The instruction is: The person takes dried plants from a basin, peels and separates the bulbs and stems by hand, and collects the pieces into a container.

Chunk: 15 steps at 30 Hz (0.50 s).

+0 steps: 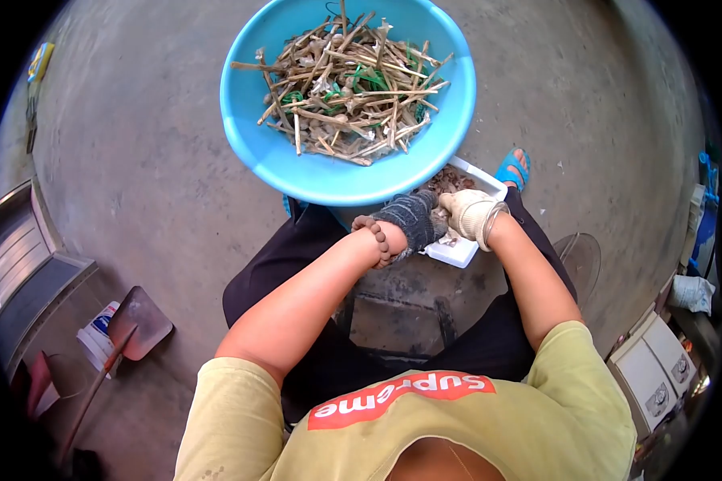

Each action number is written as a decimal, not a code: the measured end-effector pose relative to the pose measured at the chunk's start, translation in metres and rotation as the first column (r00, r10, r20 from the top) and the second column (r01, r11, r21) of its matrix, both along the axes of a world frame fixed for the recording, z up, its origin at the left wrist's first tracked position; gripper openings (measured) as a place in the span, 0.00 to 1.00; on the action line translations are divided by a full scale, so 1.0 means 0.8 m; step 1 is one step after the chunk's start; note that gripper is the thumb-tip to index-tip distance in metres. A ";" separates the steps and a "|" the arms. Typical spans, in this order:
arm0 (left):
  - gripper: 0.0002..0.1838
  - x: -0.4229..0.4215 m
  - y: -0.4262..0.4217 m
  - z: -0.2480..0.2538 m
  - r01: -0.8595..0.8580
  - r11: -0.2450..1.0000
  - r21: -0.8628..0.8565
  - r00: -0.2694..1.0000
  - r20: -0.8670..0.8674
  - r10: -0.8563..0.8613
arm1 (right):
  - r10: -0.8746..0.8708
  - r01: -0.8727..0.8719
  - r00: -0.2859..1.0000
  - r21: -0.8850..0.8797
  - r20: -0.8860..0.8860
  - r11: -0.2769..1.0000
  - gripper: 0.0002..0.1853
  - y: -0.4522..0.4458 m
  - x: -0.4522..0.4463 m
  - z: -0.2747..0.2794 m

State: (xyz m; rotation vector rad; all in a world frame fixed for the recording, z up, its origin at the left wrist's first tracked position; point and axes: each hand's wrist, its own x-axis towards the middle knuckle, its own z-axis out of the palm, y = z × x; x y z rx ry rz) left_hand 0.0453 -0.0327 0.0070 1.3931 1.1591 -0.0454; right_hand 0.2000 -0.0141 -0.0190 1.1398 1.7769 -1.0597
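Blue basin [244, 140] ahead, left hand [409, 220] curled, hold can't tell, small pale piece [439, 218] between both hands, equally near, long axis hidden, white tray [455, 253] below, right hand [470, 214] bent inward, grip can't tell

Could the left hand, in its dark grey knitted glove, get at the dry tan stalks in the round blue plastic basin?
Probably yes: the left hand is close to the basin, and nothing covers the stalks.

Looks like a home's utility area; concrete floor [168, 120]; shovel [142, 321]; bucket [96, 343]; cartons [648, 370]
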 end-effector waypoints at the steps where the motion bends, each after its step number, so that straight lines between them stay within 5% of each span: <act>1: 0.25 0.001 -0.002 -0.001 0.034 0.993 0.112 0.994 -0.110 -0.022 | 0.001 -0.001 1.000 -0.001 0.001 1.000 0.18 -0.003 0.003 -0.002; 4: 0.28 -0.010 0.007 -0.002 0.006 0.992 0.122 0.971 -0.237 0.023 | -0.020 0.023 1.000 0.146 -0.024 0.989 0.28 -0.001 0.003 0.005; 7: 0.30 -0.023 0.012 0.002 -0.061 0.970 0.235 0.950 -0.284 0.129 | -0.091 0.161 0.973 0.340 -0.214 0.926 0.23 0.015 0.004 -0.003; 11: 0.26 -0.030 0.009 0.009 0.247 0.953 0.174 0.884 -0.444 -0.148 | -0.182 0.269 0.951 0.375 -0.252 0.887 0.21 0.029 -0.012 0.001; 13: 0.32 -0.025 0.008 -0.023 0.255 0.964 -0.081 0.889 -0.373 -0.266 | -0.271 0.404 0.888 0.346 -0.372 0.847 0.19 0.027 -0.014 -0.013; 14: 0.34 -0.026 -0.005 -0.040 0.344 0.939 -0.012 0.866 -0.382 -0.323 | -0.290 0.416 0.878 0.307 -0.379 0.856 0.19 0.030 -0.018 -0.017; 15: 0.20 -0.024 -0.051 -0.120 0.254 0.964 0.079 0.926 -0.307 -0.219 | -0.273 0.398 0.885 0.310 -0.376 0.863 0.19 0.033 -0.024 -0.024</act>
